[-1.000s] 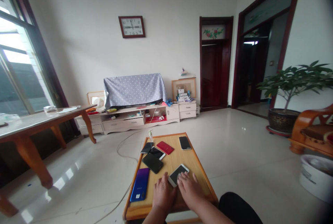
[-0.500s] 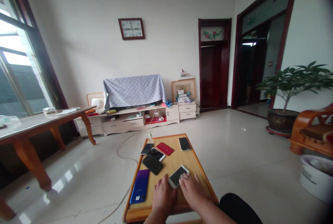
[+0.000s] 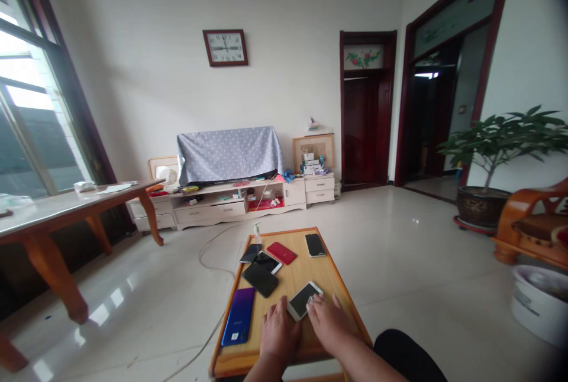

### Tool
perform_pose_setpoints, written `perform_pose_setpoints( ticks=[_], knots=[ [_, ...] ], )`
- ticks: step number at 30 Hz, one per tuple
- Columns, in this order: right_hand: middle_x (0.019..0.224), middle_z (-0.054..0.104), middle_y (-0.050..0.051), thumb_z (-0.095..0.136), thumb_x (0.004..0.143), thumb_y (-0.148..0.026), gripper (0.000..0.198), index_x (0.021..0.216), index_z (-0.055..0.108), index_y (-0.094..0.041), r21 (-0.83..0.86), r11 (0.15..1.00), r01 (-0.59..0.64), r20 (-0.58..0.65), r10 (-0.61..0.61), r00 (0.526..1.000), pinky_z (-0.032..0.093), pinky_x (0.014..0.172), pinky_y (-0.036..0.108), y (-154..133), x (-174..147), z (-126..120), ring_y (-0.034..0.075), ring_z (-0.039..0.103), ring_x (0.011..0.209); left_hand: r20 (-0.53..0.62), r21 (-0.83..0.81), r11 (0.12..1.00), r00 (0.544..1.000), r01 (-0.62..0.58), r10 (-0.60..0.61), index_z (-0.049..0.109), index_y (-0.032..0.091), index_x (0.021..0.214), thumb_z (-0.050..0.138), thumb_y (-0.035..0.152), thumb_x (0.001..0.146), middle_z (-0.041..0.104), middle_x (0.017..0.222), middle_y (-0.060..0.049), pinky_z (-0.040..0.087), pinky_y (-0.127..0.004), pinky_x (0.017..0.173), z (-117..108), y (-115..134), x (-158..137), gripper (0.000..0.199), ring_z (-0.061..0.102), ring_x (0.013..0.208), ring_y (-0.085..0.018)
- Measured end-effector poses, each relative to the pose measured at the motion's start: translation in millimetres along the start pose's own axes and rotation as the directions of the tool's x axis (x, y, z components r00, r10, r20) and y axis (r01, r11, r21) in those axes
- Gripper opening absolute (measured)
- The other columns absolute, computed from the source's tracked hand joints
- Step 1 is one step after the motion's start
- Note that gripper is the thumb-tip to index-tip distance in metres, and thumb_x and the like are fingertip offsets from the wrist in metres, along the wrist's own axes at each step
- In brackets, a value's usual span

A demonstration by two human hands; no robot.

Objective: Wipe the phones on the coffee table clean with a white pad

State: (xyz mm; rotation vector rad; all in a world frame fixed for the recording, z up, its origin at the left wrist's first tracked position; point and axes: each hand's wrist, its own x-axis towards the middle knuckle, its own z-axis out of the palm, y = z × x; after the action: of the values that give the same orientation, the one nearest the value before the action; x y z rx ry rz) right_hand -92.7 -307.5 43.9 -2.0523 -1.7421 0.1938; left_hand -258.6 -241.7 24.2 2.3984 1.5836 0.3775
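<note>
On the table [image 3: 331,278] — both hands flat, grips open, apparently touching the white-edged phone [image 3: 304,300].

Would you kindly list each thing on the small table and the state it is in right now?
White-framed phone: flat, screen dark, touched by both hands.
Left hand: open, fingers at the phone's near edge.
Right hand: open, fingertips on the phone.
Blue phone: lying back up, untouched.
Black phone: flat, screen dark.
Red phone: lying back up.
Small bottle: upright at the table's far edge.
</note>
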Motion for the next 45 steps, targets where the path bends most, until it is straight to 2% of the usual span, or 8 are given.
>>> perform_pose_setpoints(
  ticks=[4,12,19,24,29,34,38,45],
  knots=[
    [0.142,0.058,0.014,0.015,0.104,-0.041,0.061,0.129,0.066,-0.017,-0.032,0.998,-0.051,-0.027,0.050,0.998,0.013,0.121,0.054,12.9,10.9,-7.2,0.028,0.044,0.141,-0.022,-0.001,1.000,1.000,-0.008,0.007,0.037,0.020,0.145,0.054,0.042,0.082,0.057,0.142,-0.010,0.031,-0.031,0.110,-0.7,1.0,-0.8,0.069,0.047,0.133,-0.023],
    [0.141,0.061,0.006,0.022,0.104,-0.042,0.053,0.128,0.067,-0.025,0.005,0.996,0.086,0.061,-0.086,0.994,0.014,0.122,0.047,-20.9,-13.8,11.9,0.023,0.045,0.139,0.002,-0.035,0.999,1.000,0.005,-0.005,0.039,0.022,0.144,0.052,0.048,0.085,0.056,0.144,-0.009,0.031,-0.031,0.109,-3.0,-0.2,-0.9,0.066,0.047,0.135,-0.022],
    [0.142,0.059,0.013,0.016,0.104,-0.041,0.060,0.132,0.064,-0.020,-0.044,0.996,-0.071,0.000,0.071,0.997,0.014,0.120,0.057,6.1,6.3,-9.7,0.029,0.043,0.141,-0.005,-0.004,1.000,1.000,0.004,-0.004,0.037,0.020,0.147,0.054,0.040,0.082,0.055,0.144,-0.009,0.030,-0.032,0.111,-5.3,3.8,-2.9,0.069,0.045,0.135,-0.023],
    [0.138,0.062,0.010,0.021,0.104,-0.044,0.057,0.124,0.069,-0.022,-0.029,0.999,0.024,0.046,-0.023,0.999,0.015,0.121,0.052,-16.8,-1.5,1.0,0.027,0.044,0.140,0.006,-0.026,1.000,1.000,0.002,-0.002,0.038,0.020,0.146,0.051,0.043,0.086,0.054,0.146,-0.009,0.030,-0.032,0.110,-0.9,0.1,-0.9,0.065,0.045,0.136,-0.023],
    [0.134,0.066,0.008,0.018,0.104,-0.040,0.056,0.128,0.066,-0.022,0.023,0.993,0.116,0.079,-0.118,0.990,0.012,0.122,0.050,-41.9,-8.8,9.3,0.024,0.047,0.138,0.039,-0.015,1.000,0.999,0.023,-0.022,0.032,0.016,0.150,0.045,0.028,0.089,0.051,0.149,-0.011,0.029,-0.033,0.110,3.3,-2.8,2.5,0.064,0.044,0.136,-0.022],
    [0.136,0.064,0.009,0.021,0.103,-0.033,0.053,0.132,0.064,-0.021,0.035,0.989,0.141,0.104,-0.144,0.984,0.011,0.123,0.049,-47.8,1.6,9.2,0.024,0.048,0.137,0.037,-0.069,0.997,0.999,0.018,-0.015,0.022,0.013,0.154,0.045,0.031,0.090,0.053,0.147,-0.012,0.029,-0.034,0.111,3.5,-5.2,2.7,0.071,0.044,0.136,-0.022],
    [0.141,0.060,0.012,0.023,0.099,-0.025,0.053,0.138,0.059,-0.018,0.032,0.987,0.155,0.114,-0.158,0.981,0.011,0.123,0.048,-51.8,12.2,18.5,0.024,0.045,0.140,0.039,-0.135,0.991,0.999,0.020,-0.015,0.016,0.013,0.156,0.045,0.032,0.091,0.053,0.148,-0.011,0.027,-0.033,0.113,3.0,-8.9,4.9,0.074,0.046,0.135,-0.021],
    [0.145,0.056,0.010,0.024,0.099,-0.025,0.053,0.139,0.059,-0.019,0.043,0.988,0.146,0.122,-0.150,0.981,0.015,0.124,0.046,-51.5,32.6,30.1,0.025,0.042,0.142,0.046,-0.134,0.990,0.999,0.034,-0.028,0.004,0.010,0.158,0.044,0.033,0.090,0.052,0.149,-0.011,0.023,-0.032,0.115,4.6,-11.3,12.0,0.082,0.043,0.138,-0.022]
  ],
)
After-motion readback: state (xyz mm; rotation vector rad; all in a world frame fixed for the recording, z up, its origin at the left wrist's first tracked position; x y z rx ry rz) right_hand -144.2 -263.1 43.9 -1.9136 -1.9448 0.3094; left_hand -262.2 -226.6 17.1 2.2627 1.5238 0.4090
